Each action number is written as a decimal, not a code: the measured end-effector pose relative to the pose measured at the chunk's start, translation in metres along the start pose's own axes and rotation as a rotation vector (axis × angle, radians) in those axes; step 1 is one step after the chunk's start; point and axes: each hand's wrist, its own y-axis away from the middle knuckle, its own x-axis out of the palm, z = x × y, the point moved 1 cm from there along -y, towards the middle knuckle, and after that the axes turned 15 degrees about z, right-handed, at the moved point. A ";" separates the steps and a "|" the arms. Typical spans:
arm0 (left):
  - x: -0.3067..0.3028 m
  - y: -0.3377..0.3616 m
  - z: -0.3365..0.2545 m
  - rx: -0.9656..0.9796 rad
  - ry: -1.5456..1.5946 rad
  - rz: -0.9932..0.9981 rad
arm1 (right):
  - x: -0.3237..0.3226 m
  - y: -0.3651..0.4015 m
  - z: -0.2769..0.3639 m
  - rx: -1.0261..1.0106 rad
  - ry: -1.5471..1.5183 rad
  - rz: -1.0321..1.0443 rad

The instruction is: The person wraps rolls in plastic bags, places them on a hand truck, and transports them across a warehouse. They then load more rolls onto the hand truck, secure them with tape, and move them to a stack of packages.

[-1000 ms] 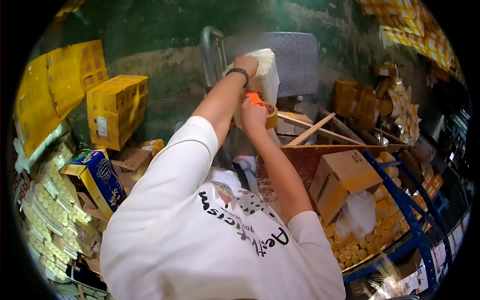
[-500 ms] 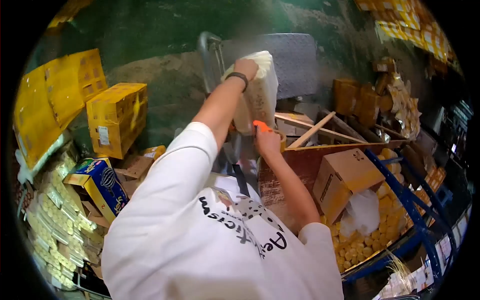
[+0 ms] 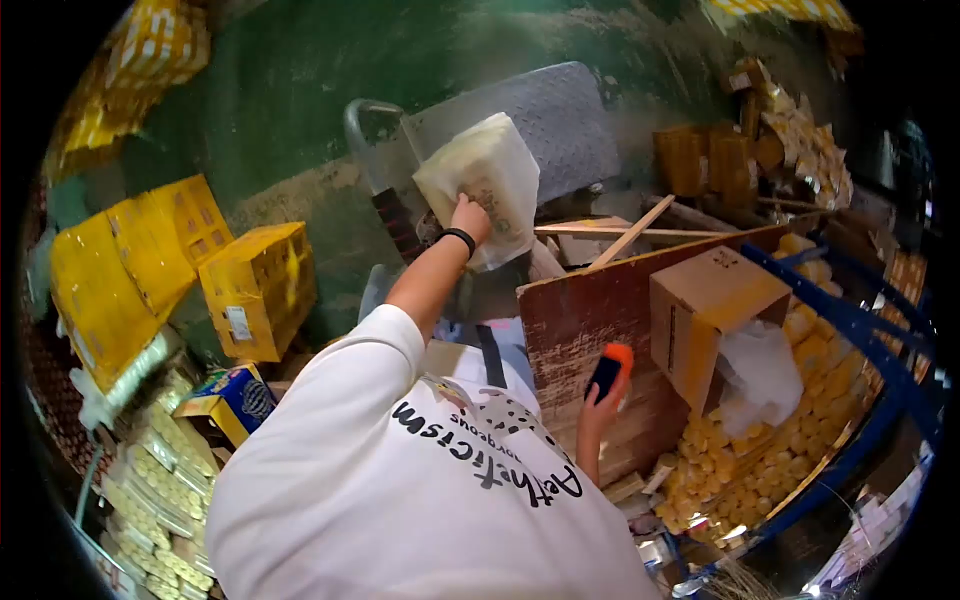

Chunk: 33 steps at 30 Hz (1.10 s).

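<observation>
A whitish package in clear plastic wrap [image 3: 505,180] stands tilted near the grey metal platform [image 3: 575,125], with faint print on its near face. My left hand [image 3: 470,219], with a dark band on the wrist, has its fingers curled against the lower left part of that face, gripping the wrap. Farther down on the right, my right hand [image 3: 600,400] is closed round an orange device with a black face [image 3: 607,373], held apart from the package, in front of the reddish-brown board [image 3: 560,340].
Yellow-taped boxes [image 3: 258,290] stand at the left, above a blue and yellow carton [image 3: 240,400]. Wooden strips [image 3: 635,228] lie behind the board. An open cardboard box [image 3: 715,300] and a blue metal frame [image 3: 850,330] are at the right. The trolley's handle [image 3: 395,220] rises beside the package.
My right hand has moved away from the package, down and right, with the orange device. My left hand has shifted from the package's top to its face. The view has turned.
</observation>
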 end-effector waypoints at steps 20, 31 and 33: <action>0.019 0.006 0.003 0.013 0.393 -0.114 | -0.006 -0.102 0.044 0.033 -0.730 -0.080; 0.037 0.024 -0.031 -0.280 0.337 -0.037 | 0.114 -0.228 0.286 -1.070 0.399 0.619; 0.045 0.009 -0.029 -0.305 0.519 0.029 | 0.128 -0.238 0.278 -1.192 0.300 0.503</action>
